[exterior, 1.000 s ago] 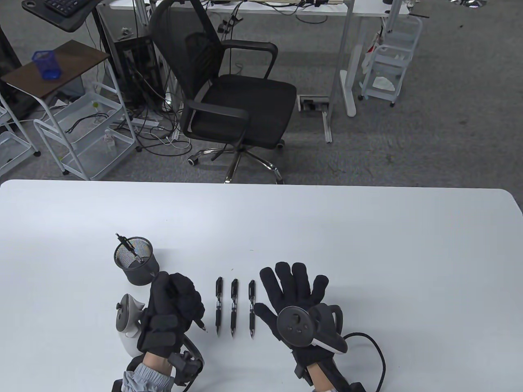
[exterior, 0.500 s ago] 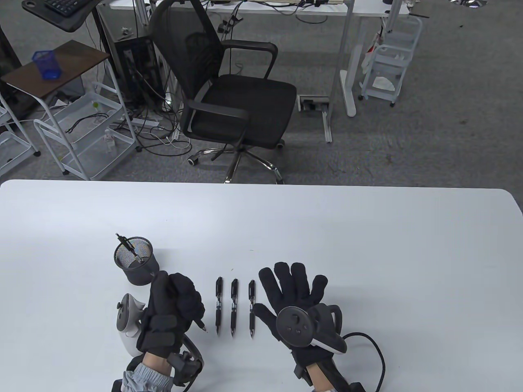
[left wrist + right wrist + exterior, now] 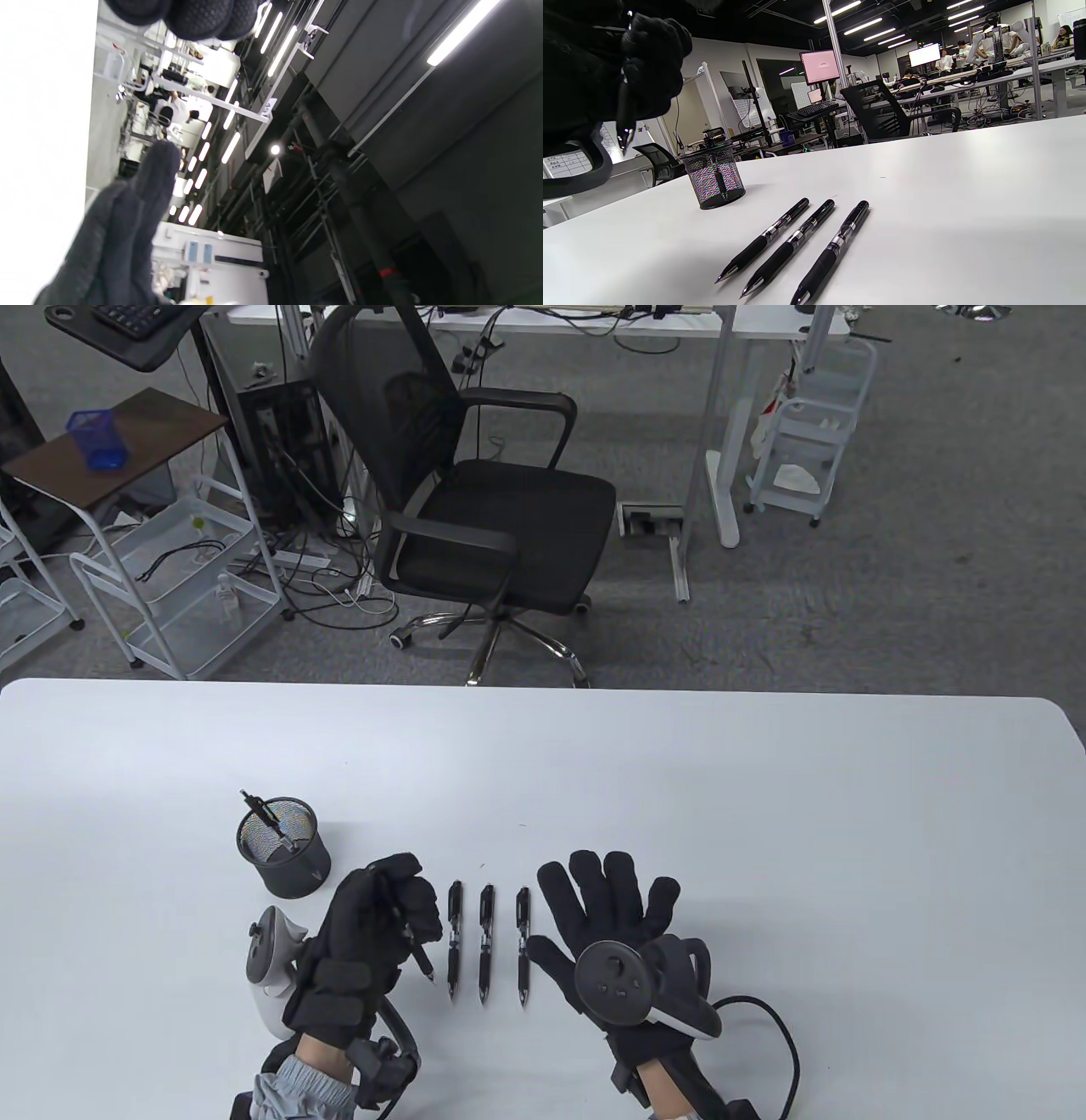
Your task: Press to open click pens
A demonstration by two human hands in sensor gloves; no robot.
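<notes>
My left hand grips a black click pen, tip pointing down toward me, just left of the row of pens. It also shows in the right wrist view, held above the table. Three black click pens lie side by side on the white table, tips toward me; they also show in the right wrist view. My right hand rests flat with fingers spread, just right of the row, holding nothing. A mesh pen cup with one pen in it stands behind my left hand.
A black office chair stands beyond the table's far edge. White trolleys and desks stand on the floor behind. In the left wrist view my gloved fingers show against the ceiling.
My left hand has turned and shifted right toward the pen row, so the gripped pen now shows more fully. The right hand and the three pens have not moved.
</notes>
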